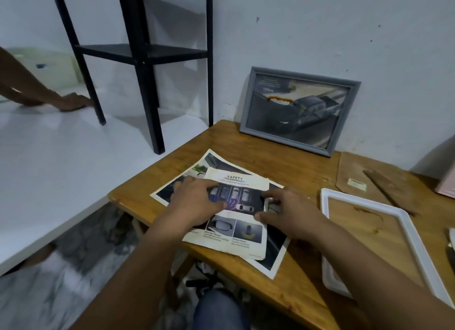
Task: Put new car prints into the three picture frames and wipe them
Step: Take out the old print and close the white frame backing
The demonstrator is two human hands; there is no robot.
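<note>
One grey frame (299, 110) leans against the wall with a car print inside, seemingly done. The white frame (403, 241) lies empty on the desk (295, 287). The left hand (197, 201) and right hand (293, 213) press spread fingers onto loose prints (235, 233), gripping nothing; wiping appears unstarted.

Bare wooden table (290, 263) between prints (234, 233) and white frame (403, 221), grey frame (299, 111) blocking the wall side
</note>
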